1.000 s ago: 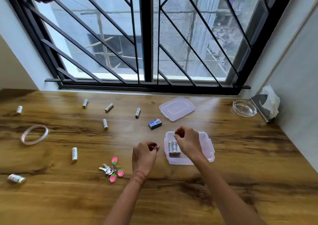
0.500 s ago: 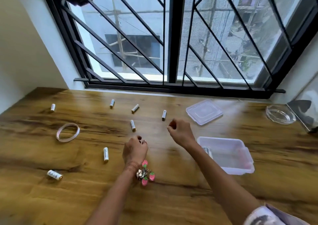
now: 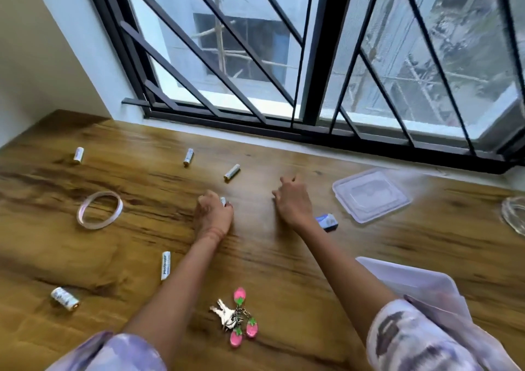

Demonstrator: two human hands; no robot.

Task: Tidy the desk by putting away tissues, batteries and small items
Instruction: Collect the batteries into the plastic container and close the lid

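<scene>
Several white batteries lie scattered on the wooden desk [image 3: 284, 257]. My left hand [image 3: 211, 217] is curled around one battery [image 3: 223, 201], whose tip shows between the fingers. My right hand [image 3: 292, 200] rests knuckles-up with curled fingers on the spot where another battery lay; that battery is hidden. Loose batteries lie at the far left [image 3: 78, 154], ahead of my hands [image 3: 188, 156] [image 3: 232, 171], beside my left forearm [image 3: 165, 265] and at the near left [image 3: 64, 299]. The clear plastic box [image 3: 420, 282] sits at the lower right, partly behind my right arm.
The box's clear lid [image 3: 372, 194] lies right of my right hand, with a small blue-and-white item [image 3: 328, 221] beside my wrist. Keys with pink strawberry charms [image 3: 235, 319] lie between my forearms. A tape ring [image 3: 99, 213] sits left, a glass dish [image 3: 514, 217] at the right edge.
Both hands left the plastic box and reached forward-left to the loose batteries. My left hand closed on one battery; my right hand came down over another. The view swung left.
</scene>
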